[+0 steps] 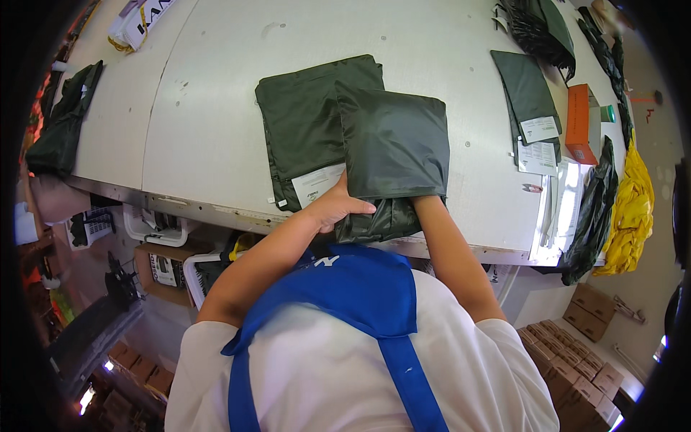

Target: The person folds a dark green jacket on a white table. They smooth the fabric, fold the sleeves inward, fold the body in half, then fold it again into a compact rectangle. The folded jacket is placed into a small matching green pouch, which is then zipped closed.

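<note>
Dark green fabric pouch (392, 140) at frame centre, near table edge (216, 210). Left hand (337, 207) flat on pouch mouth, pinning it. Right hand inside pouch, hidden; grip unreadable. Risk: folded cloth (378, 222) bunches at mouth, or pouch slides off edge. Second flat pouch (302, 126) underneath may shift too.

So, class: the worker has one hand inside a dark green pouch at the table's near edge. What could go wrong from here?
1. The dark green pouch overhangs the table edge near the body, with bunched fabric sticking out; it could slide off.
2. The right hand is hidden inside the pouch, so packing is done blind and fabric might bunch.
3. The left hand rests partly on the flat pouch beneath, which may shift.
</note>
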Action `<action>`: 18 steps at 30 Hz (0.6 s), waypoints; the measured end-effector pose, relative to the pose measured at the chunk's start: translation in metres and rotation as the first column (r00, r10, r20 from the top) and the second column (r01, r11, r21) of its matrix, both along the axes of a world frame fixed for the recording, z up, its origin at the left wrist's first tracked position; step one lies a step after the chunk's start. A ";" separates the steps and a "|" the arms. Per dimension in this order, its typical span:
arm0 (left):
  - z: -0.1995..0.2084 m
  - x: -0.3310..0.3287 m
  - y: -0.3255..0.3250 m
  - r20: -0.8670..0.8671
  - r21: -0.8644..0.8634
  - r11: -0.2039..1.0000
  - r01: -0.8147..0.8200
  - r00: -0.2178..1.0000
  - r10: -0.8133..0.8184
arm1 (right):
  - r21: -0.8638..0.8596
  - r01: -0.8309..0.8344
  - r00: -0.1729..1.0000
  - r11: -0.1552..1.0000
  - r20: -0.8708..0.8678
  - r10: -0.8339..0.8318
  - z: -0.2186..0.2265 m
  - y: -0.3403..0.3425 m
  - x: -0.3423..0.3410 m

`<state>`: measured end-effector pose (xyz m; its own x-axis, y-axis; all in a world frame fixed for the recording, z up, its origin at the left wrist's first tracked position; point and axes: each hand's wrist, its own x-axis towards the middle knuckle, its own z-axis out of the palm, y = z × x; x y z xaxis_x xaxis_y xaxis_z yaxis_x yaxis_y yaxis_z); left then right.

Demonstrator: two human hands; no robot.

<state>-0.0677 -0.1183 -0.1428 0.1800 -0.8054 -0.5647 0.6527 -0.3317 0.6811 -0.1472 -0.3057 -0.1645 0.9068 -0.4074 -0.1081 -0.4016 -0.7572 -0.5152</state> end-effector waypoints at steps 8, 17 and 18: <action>-0.013 0.003 -0.003 0.410 0.162 0.976 0.148 0.889 -0.203 | 0.040 -0.030 0.958 0.999 -0.285 0.041 0.052 0.022 0.043; -0.015 0.000 0.013 0.429 0.083 0.996 0.011 0.902 -0.046 | -0.046 -0.029 0.999 0.999 0.022 0.030 0.000 0.022 -0.060; -0.014 -0.005 0.015 0.442 0.088 0.996 0.003 0.896 -0.042 | -0.077 -0.011 0.999 0.997 0.035 0.014 0.002 0.024 -0.070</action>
